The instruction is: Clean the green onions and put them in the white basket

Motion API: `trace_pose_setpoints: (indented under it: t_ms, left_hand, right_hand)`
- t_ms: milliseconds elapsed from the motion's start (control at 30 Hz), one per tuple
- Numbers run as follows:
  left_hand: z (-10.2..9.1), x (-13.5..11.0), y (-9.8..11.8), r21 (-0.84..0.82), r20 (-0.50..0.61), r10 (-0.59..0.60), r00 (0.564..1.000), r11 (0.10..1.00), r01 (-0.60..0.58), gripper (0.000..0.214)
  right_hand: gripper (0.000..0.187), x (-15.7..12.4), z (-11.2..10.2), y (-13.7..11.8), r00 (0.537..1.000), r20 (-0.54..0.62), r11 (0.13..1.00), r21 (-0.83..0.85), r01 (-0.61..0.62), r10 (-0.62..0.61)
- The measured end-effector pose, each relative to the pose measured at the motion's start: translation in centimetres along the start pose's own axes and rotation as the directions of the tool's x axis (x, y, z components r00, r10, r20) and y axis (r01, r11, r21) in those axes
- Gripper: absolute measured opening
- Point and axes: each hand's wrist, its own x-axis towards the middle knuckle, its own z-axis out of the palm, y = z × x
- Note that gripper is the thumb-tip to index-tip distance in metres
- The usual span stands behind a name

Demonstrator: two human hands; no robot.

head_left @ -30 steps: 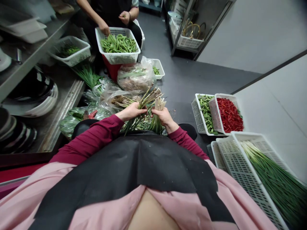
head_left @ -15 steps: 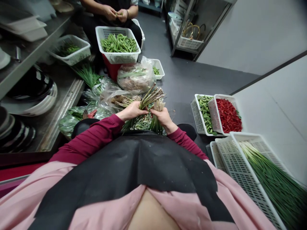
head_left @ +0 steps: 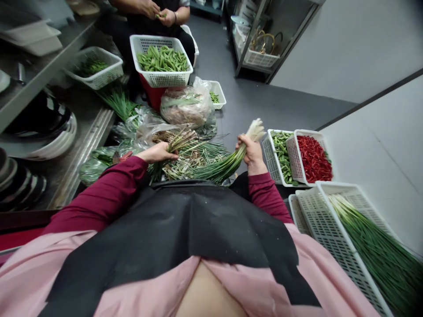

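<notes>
My right hand is closed around a bunch of peeled scallions, their white ends pointing up and away, the long green leaves trailing left over my lap. On the left, my left hand grips a smaller bunch of unpeeled scallions with brownish stalk ends. Between the hands lies a heap of green leaves and dry peelings. Just beyond my left hand, an opened plastic bag holds more scallions with brown roots.
A white basket of green peppers stands ahead, near a co-worker's hands. To the right are a basket of red chilies and a long basket of scallions. A metal shelf with dishes borders the left.
My hands have moved apart. The right one has carried the peeled scallions to the right, while the left has drawn back leftward with the unpeeled bunch.
</notes>
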Motion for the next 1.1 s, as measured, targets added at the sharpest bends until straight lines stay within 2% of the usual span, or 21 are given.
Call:
trace_pose_setpoints:
  t_ms: [100,167,267,367,500,667,733,833,900,1000,1100]
  left_hand:
    - [-0.1,-0.2,-0.2,-0.066,-0.001,0.016,1.0,0.998,-0.016,0.03]
    - [0.2,-0.3,0.8,-0.073,-0.003,0.032,0.999,0.997,-0.032,0.031]
    - [0.8,-0.6,2.6,-0.043,0.006,0.045,0.999,0.998,-0.045,0.03]
    - [1.2,-0.9,3.7,-0.022,0.012,0.076,0.997,0.997,-0.076,0.029]
    - [2.2,-0.7,3.7,-0.04,0.016,0.123,0.992,0.992,-0.123,0.028]
    - [4.1,-0.7,4.1,-0.062,-0.061,0.143,0.988,0.987,-0.147,0.025]
    - [4.6,-1.1,4.7,-0.103,-0.02,0.154,0.988,0.982,-0.156,0.024]
    - [4.7,-1.6,5.6,-0.16,0.057,0.159,0.986,0.976,-0.148,0.022]
    - [4.4,-1.9,5.9,-0.155,0.049,0.132,0.99,0.98,-0.123,0.022]
    - [3.6,-2.4,6.0,-0.093,0.01,0.088,0.996,0.992,-0.086,0.022]
    - [2.8,-3.4,6.0,-0.048,0.033,0.083,0.996,0.996,-0.081,0.022]
  right_hand:
    - [0.03,-1.0,1.0,1.9,0.972,0.212,0.967,-0.249,-0.052,0.107]
    - [0.031,-1.7,2.2,3.4,0.965,0.243,0.952,-0.306,-0.02,0.098]
    - [0.028,-2.2,3.6,4.6,0.98,0.199,0.973,-0.23,0.021,0.026]
    - [0.035,-1.9,4.1,4.4,0.986,0.166,0.986,-0.162,0.033,-0.006]
    - [0.033,-1.4,4.4,4.1,0.994,0.103,0.989,-0.137,0.048,-0.034]
    - [0.027,-1.3,4.6,4.5,0.993,0.052,0.976,-0.181,0.118,-0.11]
    - [0.024,-1.1,4.3,4.6,0.978,0.021,0.942,-0.266,0.203,-0.205]
    - [0.022,-0.4,3.4,4.7,0.928,0.026,0.836,-0.426,0.346,-0.371]
    - [0.022,0.1,3.0,4.9,0.897,0.044,0.763,-0.508,0.4,-0.441]
    - [0.022,1.0,2.5,5.0,0.872,0.076,0.678,-0.597,0.429,-0.484]
    - [0.02,2.4,2.0,4.8,0.874,0.055,0.651,-0.645,0.399,-0.482]
